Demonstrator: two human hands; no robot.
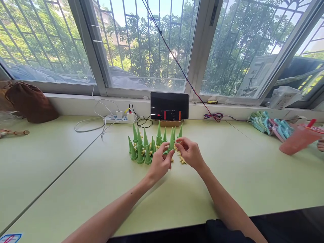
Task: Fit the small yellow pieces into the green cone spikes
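Observation:
My left hand (159, 162) has its fingers closed around the lower part of a pointed green cone (171, 141), held upright with its tip up. Close beside it, my right hand (190, 152) is pinched, thumb and index finger together; what sits between them is too small or hidden to make out. Several more green cones (140, 150) stand on the table, mostly to the left of and behind my hands. Small pale yellow pieces (182, 160) lie scattered among the cones and just below my right hand.
A dark tablet-like screen (169, 101) with a phone against it stands by the window. A power strip (115, 118) with cables lies left of it. Far left is a brown drawstring bag (32, 103); at right, a red drink cup (300, 137) and another person's fingers (321, 145).

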